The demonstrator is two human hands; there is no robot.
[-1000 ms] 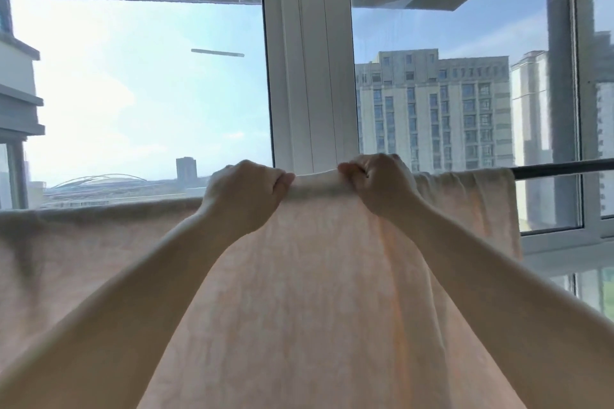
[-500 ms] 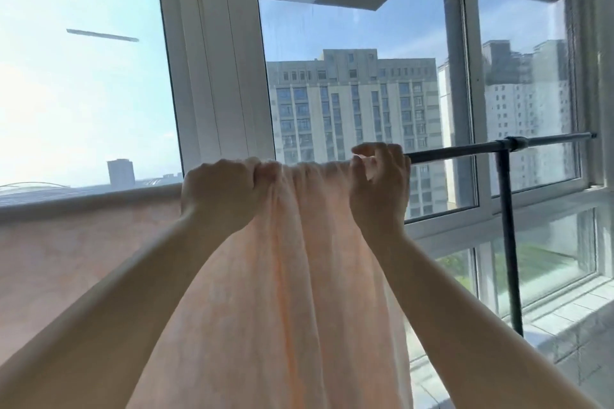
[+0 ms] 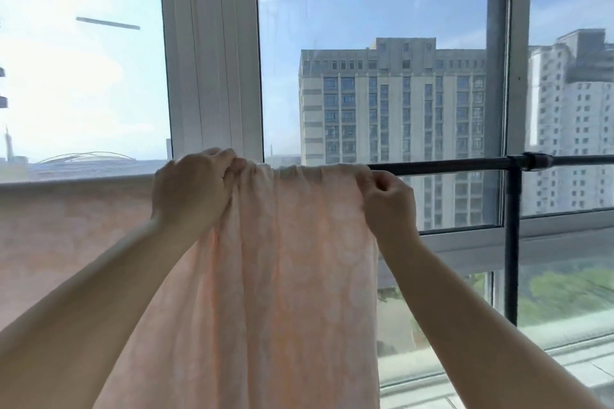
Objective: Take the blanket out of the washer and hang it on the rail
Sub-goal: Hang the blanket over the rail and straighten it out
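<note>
Head view: pale peach blanket (image 3: 292, 259) draped over dark horizontal rail (image 3: 448, 164), hanging down toward bottom of frame. Top edge bunched into small gathers along the rail between the two hands. Further stretch of the same cloth spread flat to the left, top edge level with the rail line, reaching left edge of frame.

Left hand (image 3: 191, 191): back of hand toward camera, fingers curled over the gathered top edge, gripping a bunch of cloth at the rail. Knuckles uppermost; fingertips hidden behind the fabric.

Right hand (image 3: 388, 201): at the right-hand edge of the blanket, just below the rail. Fingers curled, thumb and forefinger pinching the corner of the cloth where it meets the rail. Contact with the rail itself: cannot tell.

Hands apart, gathered strip of blanket between them. Both forearms bare, rising from the lower corners of frame.

Rail bare to the right of right hand, running to a T-joint (image 3: 531, 161); dark vertical post (image 3: 513, 242) drops from the joint. Rail continues past the joint to right edge of frame.

Behind: white window frame (image 3: 212, 53) with thick central mullion, glass panes either side. Outside, tall grey apartment block (image 3: 392, 129) and a second block at right, blue sky with thin cloud, green trees low right. Blanket backlit, faint mottled pattern visible in the weave.
</note>
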